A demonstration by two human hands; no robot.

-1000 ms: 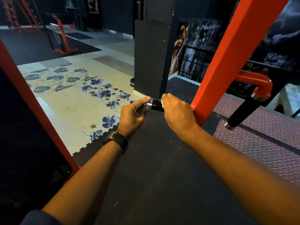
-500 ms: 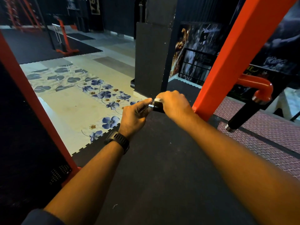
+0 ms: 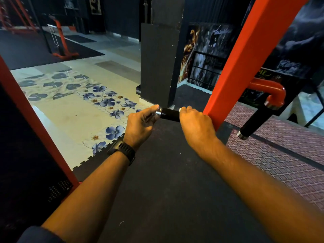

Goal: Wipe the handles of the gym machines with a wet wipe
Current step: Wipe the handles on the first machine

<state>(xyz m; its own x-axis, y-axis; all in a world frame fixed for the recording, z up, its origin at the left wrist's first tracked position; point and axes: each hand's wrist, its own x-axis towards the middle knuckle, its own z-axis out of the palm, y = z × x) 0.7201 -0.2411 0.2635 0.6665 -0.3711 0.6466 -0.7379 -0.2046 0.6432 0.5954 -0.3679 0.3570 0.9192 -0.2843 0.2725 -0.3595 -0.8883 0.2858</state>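
A black rubber handle (image 3: pixel 169 114) with a chrome end cap sticks out leftward from the red machine post (image 3: pixel 245 57). My left hand (image 3: pixel 141 124) pinches the chrome end of the handle. My right hand (image 3: pixel 195 126) is wrapped around the handle close to the post, and a small white edge of the wet wipe (image 3: pixel 180 109) peeks out by its fingers. A second black handle (image 3: pixel 254 121) hangs from a red curved tube (image 3: pixel 270 92) on the far side of the post.
A red and black machine frame (image 3: pixel 33 123) stands at the left. A dark pillar (image 3: pixel 158 64) rises straight ahead. Black rubber matting (image 3: pixel 166 181) lies below my arms, floral flooring (image 3: pixel 75 109) to the left, patterned purple matting (image 3: pixel 280 155) to the right.
My right hand has slid along the handle toward the red post, uncovering more of the black grip. My left hand keeps its hold on the chrome end.
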